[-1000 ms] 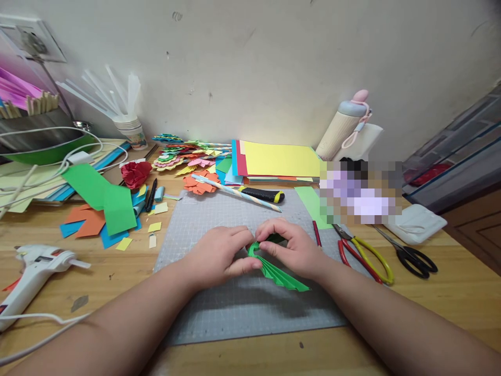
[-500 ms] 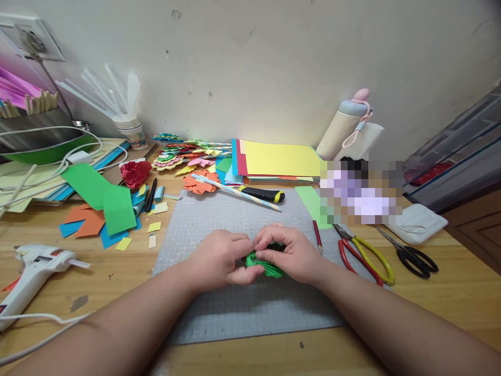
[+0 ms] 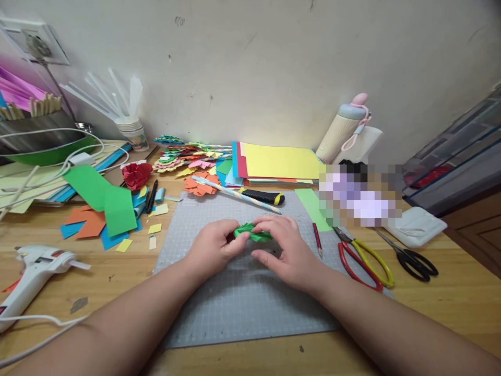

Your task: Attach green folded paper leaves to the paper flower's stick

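Note:
A green pleated paper piece (image 3: 255, 233), ring- or flower-like, is held up above the grey cutting mat (image 3: 250, 308). My left hand (image 3: 217, 243) pinches its left edge between thumb and fingers. Over its right side lie the fingertips of my right hand (image 3: 287, 248), with the thumb spread away from the paper; those fingers hide part of the folds. Just beyond the hands, a striped paper straw (image 3: 238, 195) and a black-and-yellow utility knife (image 3: 263, 197) lie at the mat's far edge, beside an orange paper flower (image 3: 201, 185).
On the right are a red pencil (image 3: 317, 239), red-and-yellow handled pliers (image 3: 360, 261) and black scissors (image 3: 417, 263). A glue gun (image 3: 43, 266) lies left, near green paper strips (image 3: 119, 209). Behind stand a paper stack (image 3: 282, 161), a bottle (image 3: 340, 128) and cups of straws (image 3: 133, 133).
Both hands have moved slightly away from me with the green paper. My right thumb has let go and spread; more of the pleats now show.

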`<state>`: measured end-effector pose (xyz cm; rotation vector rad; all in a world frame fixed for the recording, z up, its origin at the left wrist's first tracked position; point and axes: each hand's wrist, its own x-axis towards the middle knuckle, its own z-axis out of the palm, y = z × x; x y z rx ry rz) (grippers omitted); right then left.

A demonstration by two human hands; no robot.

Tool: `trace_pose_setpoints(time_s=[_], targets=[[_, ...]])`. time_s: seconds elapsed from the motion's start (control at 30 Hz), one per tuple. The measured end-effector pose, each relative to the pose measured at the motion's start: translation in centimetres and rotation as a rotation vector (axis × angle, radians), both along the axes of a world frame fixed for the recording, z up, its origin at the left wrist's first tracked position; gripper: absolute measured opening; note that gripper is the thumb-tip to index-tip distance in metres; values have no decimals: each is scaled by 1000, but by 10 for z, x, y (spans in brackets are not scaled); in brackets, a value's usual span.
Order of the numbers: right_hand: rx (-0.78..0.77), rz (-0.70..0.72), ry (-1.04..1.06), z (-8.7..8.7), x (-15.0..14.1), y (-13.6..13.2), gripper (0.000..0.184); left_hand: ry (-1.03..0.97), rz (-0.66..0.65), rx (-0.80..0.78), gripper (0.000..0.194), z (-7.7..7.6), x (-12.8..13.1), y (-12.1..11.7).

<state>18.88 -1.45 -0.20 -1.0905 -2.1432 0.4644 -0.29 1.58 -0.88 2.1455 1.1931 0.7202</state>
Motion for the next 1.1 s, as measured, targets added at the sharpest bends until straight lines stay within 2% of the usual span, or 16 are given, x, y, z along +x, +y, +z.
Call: trace_pose_setpoints(time_s=[0.13,0.27,0.43,0.57,0.63,0.67,0.7,0.77,0.83,0.9,1.0,1.1], targets=[[-28,-164,-5,-3,1,4,18,-83,73,-107,37,-2,1,3],[-69,-182,15,-5,2,6,14,-97,91,-145,38,0,2,2],[-31,-258,84,-5,2,6,19,-131,51,-210,40,4,2,0],[50,-318,231,-3,1,2,23,-280,102,-346,40,2,2,0],[62,-316,359,-2,-1,-2,16,-383,149,-418,41,2,1,1],[9,-283,409,-2,-2,-4,14,-425,171,-442,42,2,1,2],[-99,-231,442,-3,-3,-5,21,-460,190,-455,43,3,1,3],[-451,-97,490,-5,-8,-8,33,-510,215,-454,44,4,1,4],[-810,4,613,-8,-13,-9,29,-534,207,-443,44,5,1,4],[-1022,90,842,-10,-17,-8,27,-515,180,-417,44,5,1,1],[-1091,243,1140,-12,-19,-7,38,-409,88,-320,39,5,3,-4],[-1096,315,1269,-13,-16,-5,39,-327,-26,-182,32,7,3,-7]])
